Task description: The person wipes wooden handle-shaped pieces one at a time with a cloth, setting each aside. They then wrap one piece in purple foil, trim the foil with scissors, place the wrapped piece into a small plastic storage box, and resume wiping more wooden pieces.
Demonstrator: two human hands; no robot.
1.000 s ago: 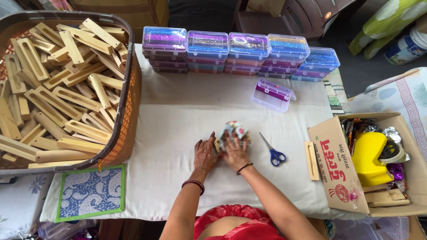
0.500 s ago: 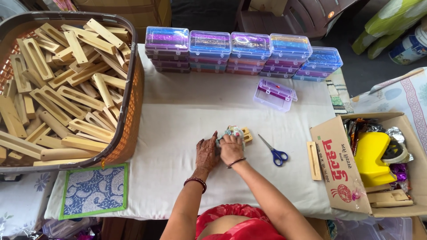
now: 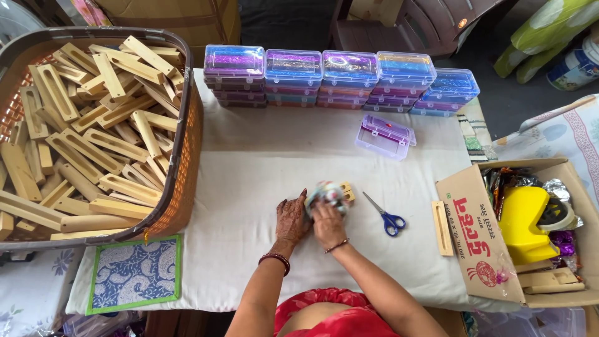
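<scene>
Both grips meet at the middle of the white-covered bench (image 3: 249,181). Right hand (image 3: 327,223) clasps a wooden block wrapped in colourful material (image 3: 329,193) from below, fingers curled over it. Left hand (image 3: 291,219) presses flat beside it, fingertips touching the wrapping's left edge. Blue-handled scissors (image 3: 387,216) lie just right.

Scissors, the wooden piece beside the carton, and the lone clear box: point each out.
scissors (image 3: 387,216), head view, on the blue handles.
wooden piece (image 3: 442,228), head view, mid-length of the slotted block.
clear box (image 3: 385,136), head view, on its purple-edged lid.
</scene>
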